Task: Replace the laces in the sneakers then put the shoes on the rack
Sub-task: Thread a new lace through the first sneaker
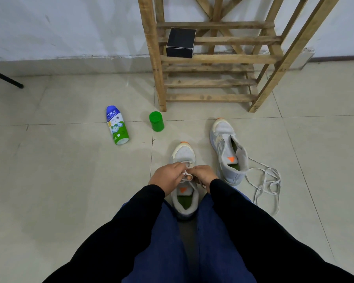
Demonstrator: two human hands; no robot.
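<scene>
— What do the grips hold?

— The left grip and the right grip meet over the eyelets of the near sneaker, knuckles almost touching. Both have their fingers curled and pinch the white lace that runs between them.

— Where does that sneaker sit?

— On the floor, between the person's blue trouser legs, with its toe pointing toward the rack. Its green insole and the orange tab on its tongue show just behind the grips.

— And the other shoe?

— The second sneaker stands to the right and a little farther out, apart from the first, with its toe also toward the rack. A loose lace lies in tangled loops on the tiles beside its heel. Whether a strand touches the shoe cannot be told.

— What about the rack?

— The wooden rack stands against the white wall beyond both shoes. A black box rests at the left end of one of its upper slatted shelves.

— Anything else on the floor?

— A green jar stands upright near the rack's front left leg. A blue-and-green bottle lies on its side farther left. A thin black leg reaches the floor at the far left edge.
</scene>
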